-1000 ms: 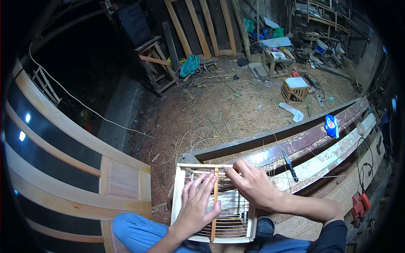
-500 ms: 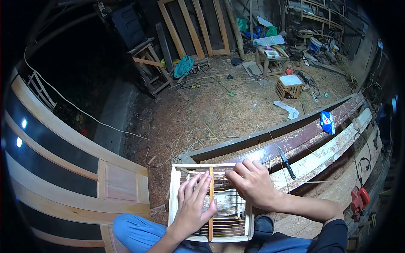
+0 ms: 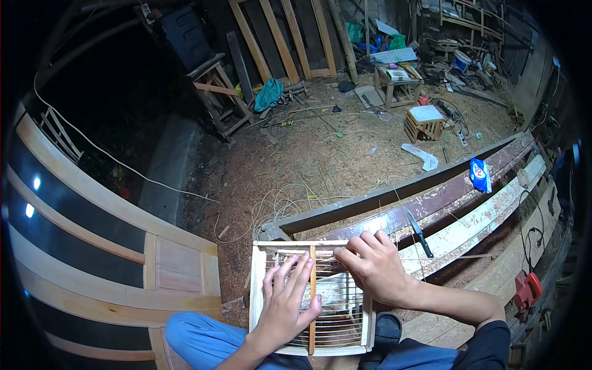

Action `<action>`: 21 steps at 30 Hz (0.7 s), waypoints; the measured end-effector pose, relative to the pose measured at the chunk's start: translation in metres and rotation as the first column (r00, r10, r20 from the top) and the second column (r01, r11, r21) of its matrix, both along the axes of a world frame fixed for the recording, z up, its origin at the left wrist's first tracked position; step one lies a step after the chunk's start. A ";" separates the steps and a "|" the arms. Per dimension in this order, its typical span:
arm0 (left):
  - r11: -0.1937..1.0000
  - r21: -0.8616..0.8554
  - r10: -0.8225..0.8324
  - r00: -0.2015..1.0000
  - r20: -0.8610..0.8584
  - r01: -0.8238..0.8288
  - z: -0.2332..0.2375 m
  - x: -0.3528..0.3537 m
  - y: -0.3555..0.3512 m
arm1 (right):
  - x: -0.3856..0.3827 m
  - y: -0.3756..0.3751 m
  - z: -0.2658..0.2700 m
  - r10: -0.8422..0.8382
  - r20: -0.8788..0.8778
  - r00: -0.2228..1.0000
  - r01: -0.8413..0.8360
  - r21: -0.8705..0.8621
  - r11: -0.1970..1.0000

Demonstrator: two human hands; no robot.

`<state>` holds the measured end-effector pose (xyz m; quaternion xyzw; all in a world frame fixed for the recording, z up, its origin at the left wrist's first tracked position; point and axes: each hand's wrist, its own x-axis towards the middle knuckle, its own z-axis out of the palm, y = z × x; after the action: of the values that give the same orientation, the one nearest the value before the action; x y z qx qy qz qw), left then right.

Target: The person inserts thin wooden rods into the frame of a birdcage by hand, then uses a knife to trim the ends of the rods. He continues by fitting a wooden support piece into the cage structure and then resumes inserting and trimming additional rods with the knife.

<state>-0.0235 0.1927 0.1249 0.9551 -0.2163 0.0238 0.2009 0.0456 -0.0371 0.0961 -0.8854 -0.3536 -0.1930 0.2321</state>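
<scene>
A pale wooden frame (image 3: 254,296) strung with several thin rods lies across my lap, a browner slat (image 3: 312,302) running down its middle. My left hand (image 3: 287,302) rests flat over the left half of the frame, fingers spread, fingertips by the top of the slat. Over the upper right corner, my right hand (image 3: 376,268) is closed in a pinch, thumb and fingertips close to the uppermost rods. Whatever it grips is hidden by the fingers. A knife (image 3: 419,234) with a black handle lies on the bench beyond my right hand.
A long bench of worn boards (image 3: 456,237) stretches to the right, holding a blue packet (image 3: 479,176). A red power tool (image 3: 527,290) sits at the right. Large wooden panels (image 3: 179,265) stand left. Coiled cord (image 3: 280,206) lies on the shavings-covered ground near a slatted stool (image 3: 424,123).
The frame and both hands sit very slightly farther right in view. Both hands keep nearly the same pose, my right hand still pinched at the upper rods.
</scene>
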 end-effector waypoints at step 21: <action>1.000 0.015 -0.006 1.000 0.024 0.006 -0.002 -0.002 0.000 | -0.001 -0.001 -0.001 0.012 0.010 1.000 -0.012 -0.023 1.000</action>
<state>-0.0258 0.1925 0.1226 0.9556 -0.2218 0.0332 0.1913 0.0449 -0.0384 0.0947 -0.8848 -0.3621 -0.1923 0.2213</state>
